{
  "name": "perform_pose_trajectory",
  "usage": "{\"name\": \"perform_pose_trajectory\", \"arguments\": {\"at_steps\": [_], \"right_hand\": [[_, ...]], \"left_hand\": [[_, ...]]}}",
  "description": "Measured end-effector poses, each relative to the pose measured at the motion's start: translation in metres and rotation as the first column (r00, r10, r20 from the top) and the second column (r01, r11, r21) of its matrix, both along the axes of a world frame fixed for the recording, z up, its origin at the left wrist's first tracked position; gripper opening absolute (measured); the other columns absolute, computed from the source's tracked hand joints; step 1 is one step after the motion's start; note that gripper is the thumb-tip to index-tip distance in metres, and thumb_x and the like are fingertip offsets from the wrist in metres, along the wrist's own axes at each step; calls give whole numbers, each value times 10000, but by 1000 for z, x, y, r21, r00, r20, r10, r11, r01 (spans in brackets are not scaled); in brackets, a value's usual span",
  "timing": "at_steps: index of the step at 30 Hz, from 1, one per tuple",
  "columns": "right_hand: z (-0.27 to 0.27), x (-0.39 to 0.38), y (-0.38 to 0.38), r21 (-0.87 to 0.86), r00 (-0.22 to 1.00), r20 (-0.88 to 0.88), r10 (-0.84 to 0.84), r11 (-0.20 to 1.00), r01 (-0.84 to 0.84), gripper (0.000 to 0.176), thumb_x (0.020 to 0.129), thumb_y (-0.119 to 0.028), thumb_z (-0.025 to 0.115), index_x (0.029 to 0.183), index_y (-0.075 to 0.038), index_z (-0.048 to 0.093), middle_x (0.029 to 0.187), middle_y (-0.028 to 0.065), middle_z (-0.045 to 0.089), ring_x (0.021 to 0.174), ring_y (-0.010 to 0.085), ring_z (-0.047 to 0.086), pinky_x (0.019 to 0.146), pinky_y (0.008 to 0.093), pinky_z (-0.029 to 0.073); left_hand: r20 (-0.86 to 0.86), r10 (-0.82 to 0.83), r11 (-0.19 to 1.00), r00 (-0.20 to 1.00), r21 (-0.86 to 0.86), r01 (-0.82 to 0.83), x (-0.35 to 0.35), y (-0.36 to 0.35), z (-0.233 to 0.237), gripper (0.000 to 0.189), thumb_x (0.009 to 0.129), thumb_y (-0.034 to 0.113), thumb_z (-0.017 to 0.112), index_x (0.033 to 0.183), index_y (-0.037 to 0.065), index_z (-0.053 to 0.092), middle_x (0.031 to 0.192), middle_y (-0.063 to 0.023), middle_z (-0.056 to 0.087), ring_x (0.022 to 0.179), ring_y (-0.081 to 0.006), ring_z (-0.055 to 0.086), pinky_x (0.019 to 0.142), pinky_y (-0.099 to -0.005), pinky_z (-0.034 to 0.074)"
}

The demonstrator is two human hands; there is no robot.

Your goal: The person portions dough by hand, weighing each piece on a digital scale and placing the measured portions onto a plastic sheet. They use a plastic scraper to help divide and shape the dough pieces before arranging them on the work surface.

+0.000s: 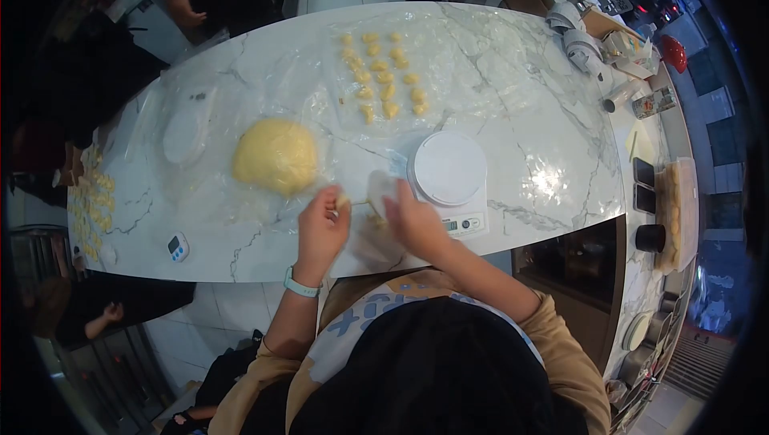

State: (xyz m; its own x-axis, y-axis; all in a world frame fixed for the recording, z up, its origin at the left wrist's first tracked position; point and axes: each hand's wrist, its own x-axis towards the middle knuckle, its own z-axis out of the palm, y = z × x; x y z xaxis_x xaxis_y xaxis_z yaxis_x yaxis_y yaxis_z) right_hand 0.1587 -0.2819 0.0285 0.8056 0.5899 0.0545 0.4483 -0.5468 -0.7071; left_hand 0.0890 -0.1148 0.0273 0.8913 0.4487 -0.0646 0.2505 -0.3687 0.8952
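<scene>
My left hand (323,223), with a pale band at the wrist, is closed on a small piece of yellow dough (343,202) above the near part of the counter. My right hand (414,221) is just right of it, beside the kitchen scale; its fingers are smeared by motion. A little more yellow dough (374,219) shows between the two hands. The large round mound of yellow dough (275,157) lies on plastic film, left of and beyond my left hand. The white kitchen scale (450,167) carries a round white plate and has a lit display.
Several small dough pieces (385,78) sit in rows on film at the far side. More pieces (98,204) cover the left end, near a white timer (178,247). Phones (644,185) and a long clear box (679,215) line the right counter. Other people (186,9) stand around.
</scene>
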Motion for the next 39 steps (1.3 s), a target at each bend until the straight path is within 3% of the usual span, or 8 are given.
{"name": "perform_pose_trajectory", "arguments": {"at_steps": [3,5,9,11,17,22,28,39], "right_hand": [[34,14,-32,122,921,-274,-277,940,319,327,927,-193,517,1140,12,376,588,207,566,478,325,586,434,396,453],[43,22,-51,319,889,-265,-374,836,447,291,949,-231,497,1103,-3,400,621,150,584,471,206,578,423,299,443],[67,34,-75,543,859,-254,-445,669,507,264,959,-230,483,1089,-10,415,725,97,595,545,104,569,434,229,436],[76,37,-88,564,849,-142,-509,663,492,256,965,-227,470,1094,-13,415,821,79,588,594,83,561,447,209,437],[78,27,-115,587,775,-291,-561,536,608,263,962,-232,480,1117,-32,409,864,63,540,623,80,542,450,207,432],[77,26,-115,584,737,-322,-594,488,649,261,963,-241,478,1110,-36,411,852,51,534,616,72,533,450,206,420],[77,27,-113,581,761,-297,-577,523,624,252,963,-245,477,1091,-36,420,853,50,534,612,69,530,452,204,425],[83,25,-128,605,734,-278,-620,480,635,271,959,-240,492,1106,-24,419,851,61,542,608,71,531,446,209,423]], "left_hand": [[303,131,953,944,-302,-36,21,-15,16,204,886,100,612,1038,-35,599,889,-71,652,802,-85,599,723,-222,484],[346,-30,931,938,-331,152,38,-39,22,216,910,120,582,1064,-30,603,920,-75,651,833,-103,610,752,-236,493],[426,-375,927,823,170,334,71,-84,9,260,868,140,610,1116,64,616,1155,-143,582,1037,-287,557,886,-369,436],[159,-467,682,870,690,240,78,-93,-2,314,839,217,635,1126,91,617,1291,-133,486,1152,-348,442,948,-463,342],[224,-436,743,872,636,208,26,-62,0,588,754,332,723,1212,33,508,1206,-181,468,1092,-342,424,925,-454,317],[-12,-281,946,960,167,278,-11,-34,-23,520,678,156,798,1100,23,525,1029,-128,510,883,-279,502,764,-357,429],[205,-354,835,913,510,209,22,-34,-22,375,727,59,732,1068,12,586,971,-122,596,864,-277,578,763,-340,481],[305,-338,863,890,478,164,19,-43,-31,242,832,36,613,1074,29,610,1108,-122,594,1032,-294,553,873,-383,449]]}}
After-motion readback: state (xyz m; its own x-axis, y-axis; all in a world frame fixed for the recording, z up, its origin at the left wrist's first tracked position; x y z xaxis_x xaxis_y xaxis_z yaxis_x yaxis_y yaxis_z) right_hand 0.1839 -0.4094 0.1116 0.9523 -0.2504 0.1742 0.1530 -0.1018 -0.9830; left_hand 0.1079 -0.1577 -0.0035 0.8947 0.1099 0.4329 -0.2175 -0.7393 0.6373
